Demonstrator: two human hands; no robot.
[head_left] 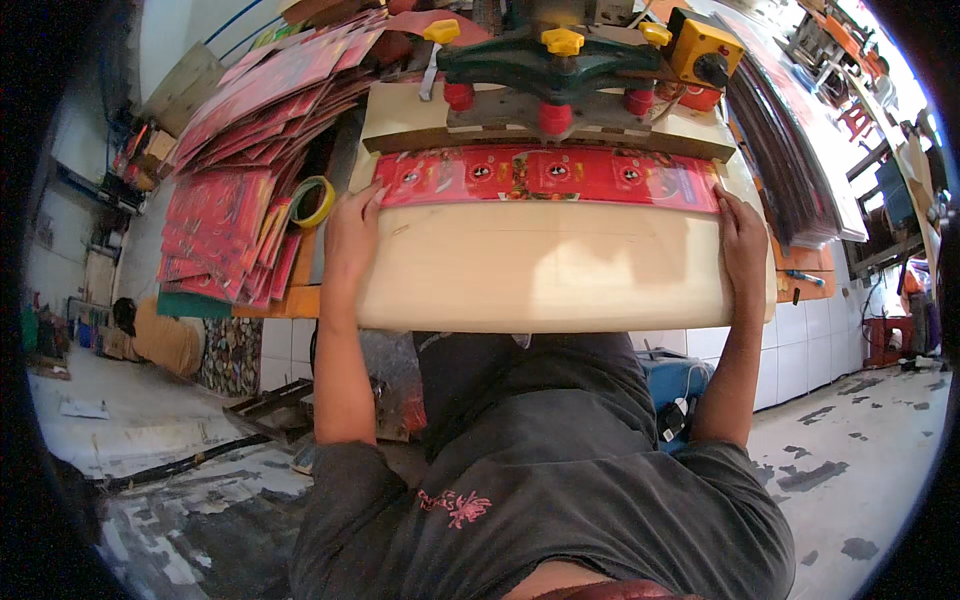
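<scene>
A stack of glossy red printed sheets (pixel 550 178) lies crosswise on a cream board (pixel 470 270), its far edge against the press. My left hand (pixel 352 230) is closed at the stack's left end, thumb and fingers by its near corner. At the opposite end, my right hand (pixel 743 235) grips the near right corner in the same way. Both palms and lower fingers are partly hidden along the board's sides. Just beyond the sheets stands a press (pixel 560 65) with a dark green frame, yellow knobs and red feet.
Piles of red printed sheets (pixel 215 225) rise at the left, with a roll of yellow tape (pixel 312 202) beside them. A yellow switch box (pixel 706 50) sits at the press's right. Farther right is a tall stack of sheets (pixel 790 150). A blue pen (pixel 805 278) lies near the table edge.
</scene>
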